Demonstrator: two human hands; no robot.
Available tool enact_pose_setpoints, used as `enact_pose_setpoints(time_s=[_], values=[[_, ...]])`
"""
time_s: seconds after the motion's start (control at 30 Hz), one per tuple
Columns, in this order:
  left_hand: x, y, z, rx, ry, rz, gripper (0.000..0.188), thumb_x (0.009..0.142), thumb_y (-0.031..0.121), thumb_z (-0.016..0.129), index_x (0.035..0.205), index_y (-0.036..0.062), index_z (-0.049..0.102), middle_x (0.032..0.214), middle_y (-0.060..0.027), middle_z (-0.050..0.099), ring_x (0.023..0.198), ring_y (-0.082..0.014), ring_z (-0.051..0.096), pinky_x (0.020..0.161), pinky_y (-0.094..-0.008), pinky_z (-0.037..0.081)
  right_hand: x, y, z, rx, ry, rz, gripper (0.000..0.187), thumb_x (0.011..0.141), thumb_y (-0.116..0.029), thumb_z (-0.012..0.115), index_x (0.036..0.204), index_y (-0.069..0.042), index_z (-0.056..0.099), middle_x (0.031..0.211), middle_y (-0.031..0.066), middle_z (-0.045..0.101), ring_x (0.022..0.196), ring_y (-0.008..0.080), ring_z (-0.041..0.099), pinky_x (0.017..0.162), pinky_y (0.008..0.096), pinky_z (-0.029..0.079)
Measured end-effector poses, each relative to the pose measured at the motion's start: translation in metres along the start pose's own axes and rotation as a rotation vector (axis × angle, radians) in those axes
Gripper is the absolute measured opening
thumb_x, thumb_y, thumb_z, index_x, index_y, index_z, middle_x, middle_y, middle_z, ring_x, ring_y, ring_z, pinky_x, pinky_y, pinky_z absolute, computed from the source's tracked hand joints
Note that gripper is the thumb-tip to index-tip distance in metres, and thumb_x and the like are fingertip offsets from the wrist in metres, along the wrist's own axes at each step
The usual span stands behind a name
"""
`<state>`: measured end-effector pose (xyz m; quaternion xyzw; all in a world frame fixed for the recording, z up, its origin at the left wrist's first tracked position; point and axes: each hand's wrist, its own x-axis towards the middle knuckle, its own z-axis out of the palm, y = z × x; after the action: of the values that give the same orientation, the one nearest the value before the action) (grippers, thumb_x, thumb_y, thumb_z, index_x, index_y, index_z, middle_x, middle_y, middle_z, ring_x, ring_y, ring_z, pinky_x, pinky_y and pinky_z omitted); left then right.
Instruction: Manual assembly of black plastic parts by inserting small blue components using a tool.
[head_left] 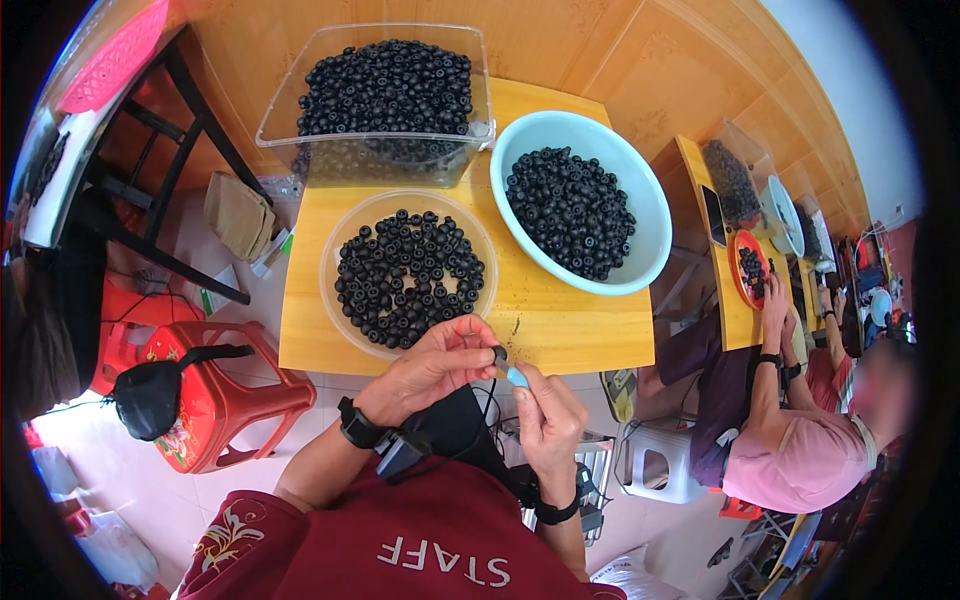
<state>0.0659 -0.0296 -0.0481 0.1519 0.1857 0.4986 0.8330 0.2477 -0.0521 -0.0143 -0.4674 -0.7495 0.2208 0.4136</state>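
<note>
Just past the table's front edge, my left hand (438, 368) pinches one small black ring-shaped piece (499, 353) between thumb and fingertips. My right hand (548, 412) grips a small tool with a light blue handle (517, 377), seemingly a trimming knife; its short tip meets the black piece. Directly beyond my hands, a round clear tray (330, 298) holds a loose layer of similar black pieces (405, 262). To its right stands a light blue basin (650, 215) with a heap of them. Behind is a clear plastic bin (385, 165) filled high with more.
The yellow wooden table (560, 330) stands against a wood-panelled wall. A red stool (215, 390) with a black bag (148, 400) is at left, below a dark-framed stand (150, 180). On the right, a co-worker in pink (800, 460) handles black pieces over a red tray (738, 275).
</note>
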Motion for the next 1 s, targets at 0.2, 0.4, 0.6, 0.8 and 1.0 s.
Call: enact_pose_setpoints(time_s=[0.2, 0.4, 0.6, 0.8, 1.0], values=[[0.0, -0.002, -0.001, 0.008, 0.0, -0.005, 0.015, 0.085, 0.003, 0.066, 0.097, 0.0064, 0.057, 0.087, -0.002, 0.063, 0.077, -0.0113, 0.064, 0.071, -0.0216, 0.052, -0.001, -0.001, 0.0, -0.04, -0.035, 0.033, 0.021, 0.082, -0.007, 0.067, 0.103, -0.002, 0.067, 0.066, 0.0114, 0.054, 0.051, 0.0238, 0.053, 0.048, 0.0342, 0.04], [-0.002, 0.0, -0.002, 0.019, 0.003, -0.017, 0.016, 0.085, 0.003, 0.066, 0.097, 0.0061, 0.057, 0.086, -0.0025, 0.063, 0.077, -0.0114, 0.064, 0.071, -0.0216, 0.052, 0.0, 0.0, 0.001, -0.017, -0.034, 0.038, 0.022, 0.083, -0.007, 0.067, 0.104, -0.002, 0.067, 0.067, 0.0117, 0.055, 0.052, 0.024, 0.054, 0.049, 0.0336, 0.042], [-0.003, 0.0, -0.004, 0.023, 0.003, -0.022, 0.016, 0.085, 0.003, 0.066, 0.098, 0.0059, 0.057, 0.087, -0.0031, 0.063, 0.077, -0.0115, 0.064, 0.071, -0.022, 0.053, -0.001, 0.001, 0.002, 0.014, -0.027, 0.037, 0.021, 0.084, -0.008, 0.066, 0.104, -0.002, 0.067, 0.067, 0.0116, 0.056, 0.054, 0.024, 0.055, 0.05, 0.0333, 0.042], [-0.003, 0.001, -0.005, 0.021, 0.01, -0.042, 0.017, 0.084, 0.002, 0.067, 0.097, 0.0061, 0.057, 0.088, -0.0035, 0.063, 0.076, -0.0122, 0.064, 0.071, -0.0229, 0.053, -0.002, 0.002, 0.002, 0.018, -0.074, 0.119, 0.02, 0.084, -0.006, 0.065, 0.103, -0.002, 0.067, 0.068, 0.0122, 0.056, 0.055, 0.0254, 0.055, 0.051, 0.0335, 0.042], [-0.011, -0.002, -0.005, 0.038, -0.137, -0.124, 0.014, 0.084, 0.004, 0.067, 0.095, 0.0045, 0.057, 0.089, -0.0086, 0.062, 0.073, -0.0125, 0.06, 0.067, -0.0217, 0.049, -0.01, 0.037, 0.017, -0.133, -0.068, 0.144, 0.018, 0.085, -0.007, 0.061, 0.101, -0.002, 0.067, 0.071, 0.0159, 0.059, 0.062, 0.0305, 0.06, 0.056, 0.0374, 0.045]])
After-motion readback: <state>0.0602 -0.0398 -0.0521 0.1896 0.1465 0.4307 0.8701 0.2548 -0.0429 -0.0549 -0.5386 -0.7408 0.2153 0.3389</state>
